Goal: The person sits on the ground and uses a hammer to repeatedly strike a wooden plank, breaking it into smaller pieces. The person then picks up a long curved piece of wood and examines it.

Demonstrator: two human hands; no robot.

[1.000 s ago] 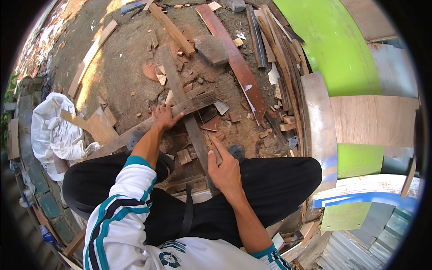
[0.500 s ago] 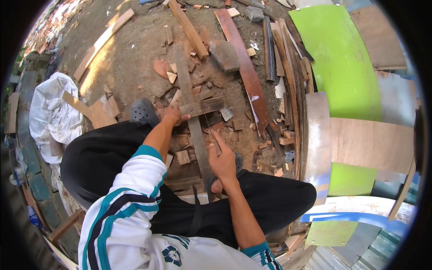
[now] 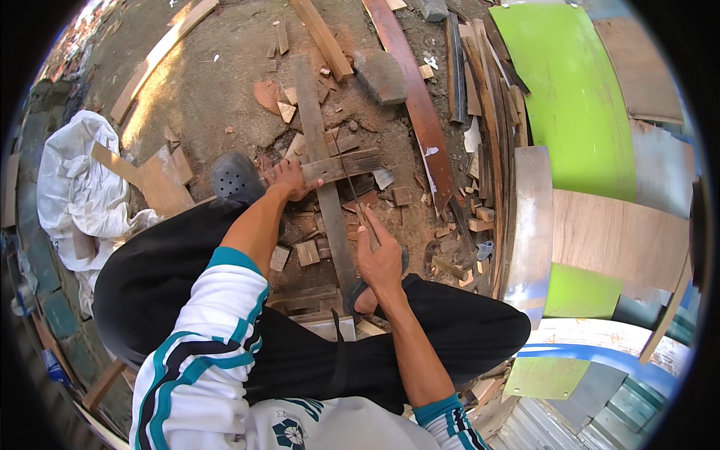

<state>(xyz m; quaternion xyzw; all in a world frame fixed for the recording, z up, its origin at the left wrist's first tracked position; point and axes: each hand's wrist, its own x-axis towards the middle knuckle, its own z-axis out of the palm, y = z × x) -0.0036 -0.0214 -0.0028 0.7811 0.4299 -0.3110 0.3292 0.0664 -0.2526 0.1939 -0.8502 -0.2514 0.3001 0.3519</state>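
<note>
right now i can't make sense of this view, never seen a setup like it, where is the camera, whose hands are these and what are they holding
There is no machine here, just a person's two bare hands. The camera is worn on the head and looks down, so you see the person's own arms and legs; its fisheye lens bends straight edges.

The left hand rests on a weathered plank, which lies across a longer grey board. The right hand grips what looks like a handsaw, its thin blade crossing the plank near the right end.

Around them on the dirt ground lie wood offcuts, a grey stone block and a reddish-brown board.
</note>
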